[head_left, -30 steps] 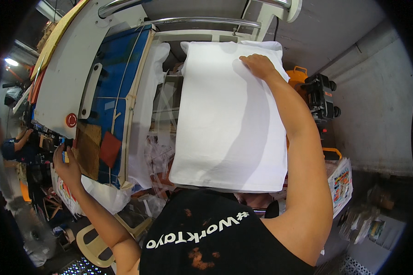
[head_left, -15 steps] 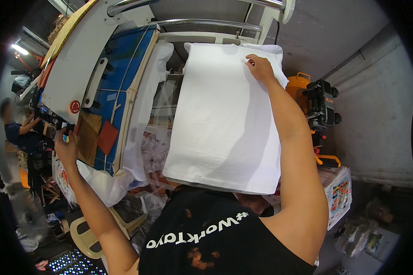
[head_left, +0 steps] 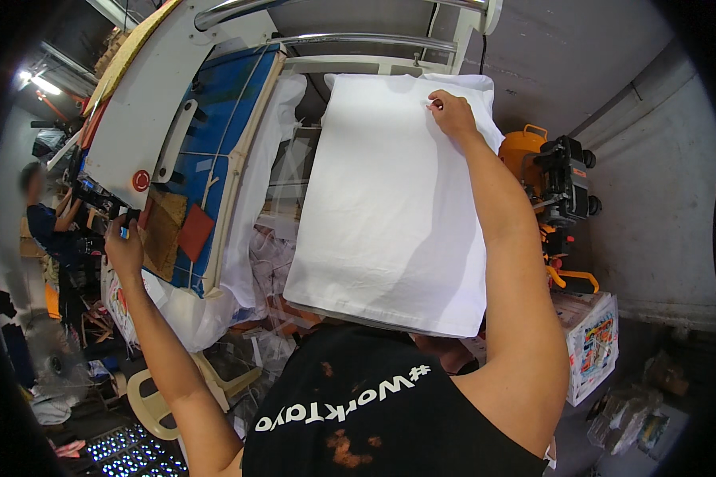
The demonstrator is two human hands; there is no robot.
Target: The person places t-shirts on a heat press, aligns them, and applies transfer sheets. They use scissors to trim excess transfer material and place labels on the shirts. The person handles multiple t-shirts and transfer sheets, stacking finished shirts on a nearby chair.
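Observation:
A white cloth (head_left: 390, 207) lies spread flat over a board in front of me. My right hand (head_left: 452, 114) rests on its far right part, fingers bent and pressing the fabric. My left hand (head_left: 123, 248) reaches out to the left and grips a small blue and white object at the edge of a raised blue printing screen frame (head_left: 215, 151). A red square patch (head_left: 195, 232) and a brown mat are fixed to that frame near my left hand.
A metal bar (head_left: 358, 40) runs above the board. An orange machine with a black motor (head_left: 553, 179) stands on the right, with a printed cardboard box (head_left: 593, 342) below it. Another person (head_left: 44, 222) works at the far left. A cream plastic chair (head_left: 155, 397) stands below.
My right hand has slid a little along the top of the white cloth. My left hand has stayed at the frame's left edge. The view has shifted slightly.

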